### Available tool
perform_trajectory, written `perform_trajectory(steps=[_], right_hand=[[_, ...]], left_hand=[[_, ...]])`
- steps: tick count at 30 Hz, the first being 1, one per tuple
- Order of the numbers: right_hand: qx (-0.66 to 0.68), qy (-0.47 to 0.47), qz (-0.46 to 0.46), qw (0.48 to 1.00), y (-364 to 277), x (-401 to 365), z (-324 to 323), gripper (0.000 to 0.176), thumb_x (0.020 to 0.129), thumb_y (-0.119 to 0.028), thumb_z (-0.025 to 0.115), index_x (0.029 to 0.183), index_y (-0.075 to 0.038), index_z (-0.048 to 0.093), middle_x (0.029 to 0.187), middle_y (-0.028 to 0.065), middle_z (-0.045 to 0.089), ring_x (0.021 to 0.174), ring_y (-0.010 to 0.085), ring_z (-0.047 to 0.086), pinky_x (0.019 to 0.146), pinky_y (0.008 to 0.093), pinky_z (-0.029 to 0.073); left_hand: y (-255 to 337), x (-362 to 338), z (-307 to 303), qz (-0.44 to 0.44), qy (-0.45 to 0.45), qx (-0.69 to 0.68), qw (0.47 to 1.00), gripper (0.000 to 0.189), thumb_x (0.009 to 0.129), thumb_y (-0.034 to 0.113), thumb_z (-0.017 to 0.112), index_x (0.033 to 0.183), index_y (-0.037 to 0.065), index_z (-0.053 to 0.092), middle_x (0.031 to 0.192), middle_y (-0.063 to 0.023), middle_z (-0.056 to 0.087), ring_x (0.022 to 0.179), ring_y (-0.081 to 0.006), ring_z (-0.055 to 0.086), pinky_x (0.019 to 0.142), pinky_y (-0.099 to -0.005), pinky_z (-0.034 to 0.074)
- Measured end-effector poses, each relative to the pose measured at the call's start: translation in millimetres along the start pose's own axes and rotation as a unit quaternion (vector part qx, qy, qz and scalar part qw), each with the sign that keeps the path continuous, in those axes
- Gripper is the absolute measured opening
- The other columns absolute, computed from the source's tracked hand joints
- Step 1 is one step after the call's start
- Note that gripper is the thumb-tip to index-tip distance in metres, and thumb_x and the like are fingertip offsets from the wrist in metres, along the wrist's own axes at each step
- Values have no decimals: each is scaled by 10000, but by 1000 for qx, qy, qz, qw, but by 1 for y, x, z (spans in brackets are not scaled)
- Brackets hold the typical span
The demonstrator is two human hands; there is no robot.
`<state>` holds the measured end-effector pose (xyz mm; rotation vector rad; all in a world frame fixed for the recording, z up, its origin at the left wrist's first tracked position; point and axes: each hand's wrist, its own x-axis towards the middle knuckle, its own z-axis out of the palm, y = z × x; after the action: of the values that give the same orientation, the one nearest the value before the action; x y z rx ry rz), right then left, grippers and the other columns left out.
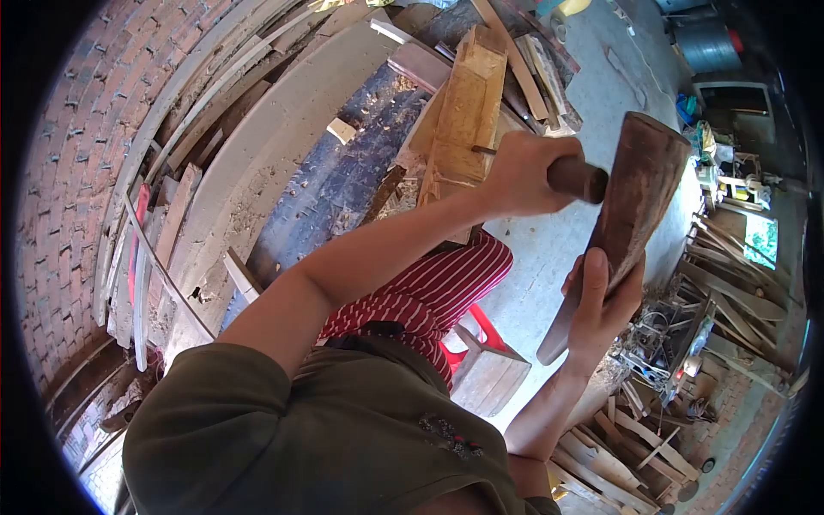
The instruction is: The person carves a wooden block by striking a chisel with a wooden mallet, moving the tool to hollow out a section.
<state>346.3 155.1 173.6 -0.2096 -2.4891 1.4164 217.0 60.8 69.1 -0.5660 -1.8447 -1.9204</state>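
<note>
My left hand [530,176] is closed around a chisel [577,178], its dark round handle end sticking out on the right. A thin metal shank shows on the other side of the fist, over a long yellowish wooden piece [468,90] with a hollowed, trough-like shape. In my right hand [608,300] is a dark brown wooden mallet [644,176], gripped low near its narrow end. Its broad head points up, just right of the chisel handle and close to it.
Wood shavings litter a dark blue surface [318,193] beside a large curved plank [249,184]. A red plastic stool [487,326] stands below my knees. Boards [618,455] and scrap pile up along the right, and a brick wall [94,163] rises at left.
</note>
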Motion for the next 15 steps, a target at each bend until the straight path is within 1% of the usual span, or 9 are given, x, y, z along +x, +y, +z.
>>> perform_trajectory(steps=[1,2,3,5,8,12,14,15], right_hand=[[38,23,28,999,0,-5,-1,424,937,-263,644,1170,53,483,704,52,551,544,95,488,503,233,365],[56,22,25,998,6,-6,-4,441,936,-287,654,1173,41,478,695,44,540,536,98,488,495,236,373],[54,25,26,998,9,-8,-6,441,936,-287,654,1173,41,478,695,44,540,536,98,488,495,236,373],[91,36,45,994,13,-12,-9,459,937,-302,658,1191,33,475,693,45,537,524,103,487,486,243,383],[86,44,62,993,19,-18,-13,470,939,-327,653,1196,26,478,688,49,538,522,105,490,481,247,389],[75,36,67,994,22,-20,-15,482,946,-355,637,1191,29,479,669,51,532,521,104,491,481,246,390],[58,37,39,997,21,-17,-15,491,954,-379,618,1184,32,478,650,51,527,518,105,492,481,246,391],[57,33,40,997,20,-15,-15,491,954,-379,618,1184,32,478,650,51,527,518,105,492,481,246,391]], left_hand=[[0,0,-2,-17,-10,3,1000,237,629,217,796,775,128,633,616,-77,614,578,-296,632,558,-382,483],[-5,9,-4,-25,1,7,1000,227,661,221,794,774,116,627,617,-78,614,569,-279,635,554,-361,478],[-9,16,-6,-49,48,-56,996,212,701,213,783,805,87,648,619,-71,627,562,-224,640,563,-344,481],[-8,33,-19,-93,92,-104,986,201,734,186,768,853,53,673,653,-68,655,586,-168,641,584,-326,497],[2,41,-32,-106,88,-107,985,215,738,164,767,882,27,685,690,-78,680,613,-149,647,607,-315,512],[4,35,-21,-81,100,-79,989,205,731,155,768,867,27,683,680,-80,674,624,-152,660,603,-319,515],[1,32,-14,-67,92,-124,986,202,719,167,773,835,36,673,649,-96,654,608,-204,673,589,-324,505],[3,30,-11,-69,95,-123,985,202,719,167,773,835,36,673,649,-96,654,608,-204,673,589,-324,505]])
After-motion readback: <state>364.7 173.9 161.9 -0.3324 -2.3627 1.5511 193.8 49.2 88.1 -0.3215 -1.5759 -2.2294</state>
